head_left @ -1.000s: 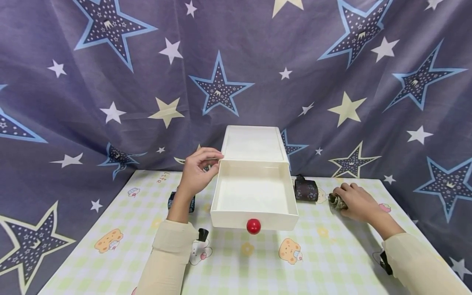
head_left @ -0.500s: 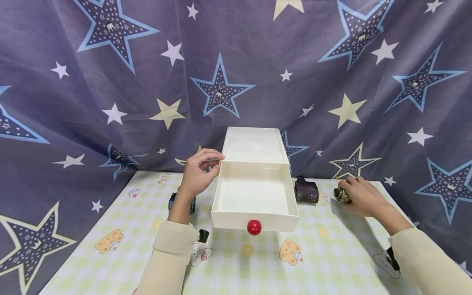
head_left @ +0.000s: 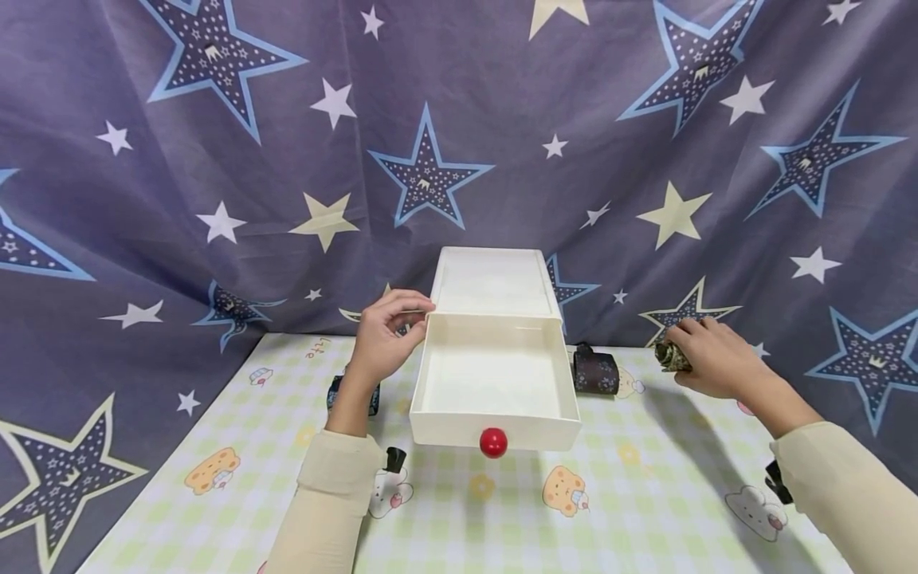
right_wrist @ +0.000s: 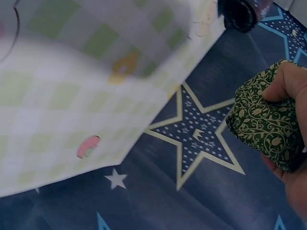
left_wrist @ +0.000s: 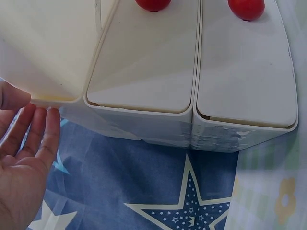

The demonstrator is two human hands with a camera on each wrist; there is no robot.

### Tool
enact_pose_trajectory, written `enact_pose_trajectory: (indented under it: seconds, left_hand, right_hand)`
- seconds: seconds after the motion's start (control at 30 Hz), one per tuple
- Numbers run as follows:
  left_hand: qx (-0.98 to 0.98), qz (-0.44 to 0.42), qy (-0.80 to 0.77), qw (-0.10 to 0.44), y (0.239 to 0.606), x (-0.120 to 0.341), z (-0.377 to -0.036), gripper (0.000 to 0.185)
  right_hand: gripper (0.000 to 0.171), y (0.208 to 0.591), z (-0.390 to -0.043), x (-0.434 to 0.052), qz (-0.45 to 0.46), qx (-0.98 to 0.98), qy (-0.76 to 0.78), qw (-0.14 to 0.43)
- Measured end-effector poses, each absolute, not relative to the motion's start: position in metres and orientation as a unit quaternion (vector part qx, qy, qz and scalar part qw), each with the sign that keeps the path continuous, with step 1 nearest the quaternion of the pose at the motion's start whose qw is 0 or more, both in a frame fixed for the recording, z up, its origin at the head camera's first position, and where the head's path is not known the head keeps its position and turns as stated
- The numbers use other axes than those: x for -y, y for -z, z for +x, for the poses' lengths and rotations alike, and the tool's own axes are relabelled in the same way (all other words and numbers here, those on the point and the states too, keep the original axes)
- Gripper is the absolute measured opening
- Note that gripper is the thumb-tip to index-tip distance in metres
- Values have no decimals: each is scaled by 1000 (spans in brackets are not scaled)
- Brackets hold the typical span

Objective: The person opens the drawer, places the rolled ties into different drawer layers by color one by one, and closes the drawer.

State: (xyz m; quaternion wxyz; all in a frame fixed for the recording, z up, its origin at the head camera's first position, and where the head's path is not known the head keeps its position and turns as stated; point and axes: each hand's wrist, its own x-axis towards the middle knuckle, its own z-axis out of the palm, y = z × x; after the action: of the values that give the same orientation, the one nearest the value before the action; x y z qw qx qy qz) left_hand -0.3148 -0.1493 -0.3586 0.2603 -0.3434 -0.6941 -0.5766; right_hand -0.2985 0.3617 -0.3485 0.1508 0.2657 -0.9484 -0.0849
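A white drawer cabinet (head_left: pixel 496 279) has its top drawer (head_left: pixel 495 430), with a red knob (head_left: pixel 493 442), pulled out; its inside is bare. My left hand (head_left: pixel 387 339) touches the cabinet's left front edge, fingers nearly straight and thumb beside the drawer. In the left wrist view its fingertips (left_wrist: pixel 52 115) meet the outer side right under the rim. My right hand (head_left: pixel 717 359) grips a dark green cloth-like bundle with cream vine patterns (right_wrist: pixel 264 112), raised over the far right of the table. The palm and fingers hide part of it.
Right of the cabinet lies a dark flowered roll (head_left: pixel 597 372). A dark blue patterned item (head_left: pixel 373 399) lies behind my left wrist. Two lower drawers (left_wrist: pixel 144 62) with red knobs are closed. A starred curtain (head_left: pixel 502 175) hangs behind the checked tabletop (head_left: pixel 445 510).
My right hand has lifted the green bundle off the table, moving up and slightly right. The left hand, cabinet and drawer stay as they were.
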Motion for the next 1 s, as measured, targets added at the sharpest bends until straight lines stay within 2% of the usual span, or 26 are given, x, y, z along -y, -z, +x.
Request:
enact_pose_trajectory:
  seconds: [0.37,1.0]
  left_hand:
    - [693,-349,573,263,358,149,-315,22]
    - [696,-347,570,265,359,150,-314,22]
  right_hand:
    - [56,311,-299,-351,274,942,96,169]
    - [54,262,-290,-315,338,901,82,260]
